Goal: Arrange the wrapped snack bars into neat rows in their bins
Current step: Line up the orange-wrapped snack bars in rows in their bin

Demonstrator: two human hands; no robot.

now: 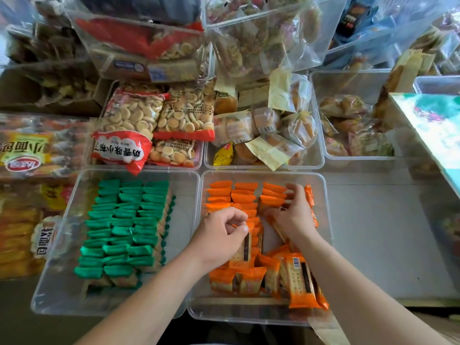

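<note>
Two clear plastic bins sit side by side in front of me. The left bin [184, 185] holds green-wrapped snack bars [122, 225] standing in three neat rows. The right bin [326, 220] holds orange-wrapped snack bars [242, 195], in rows at the far end and loose and tilted near the front [298, 280]. My left hand [219, 237] is over the middle of the orange bin and pinches the top of an orange bar [242, 255] between thumb and curled fingers. My right hand [293, 215] reaches into the right-hand row, its fingers curled around orange bars there.
Behind the two bins stand more clear bins: biscuit bags with red wrappers [139, 125], wrapped small breads [268, 128] and buns [348, 125]. Large bread packs [27, 155] lie at the left. A grey counter surface [378, 232] is to the right of the orange bin.
</note>
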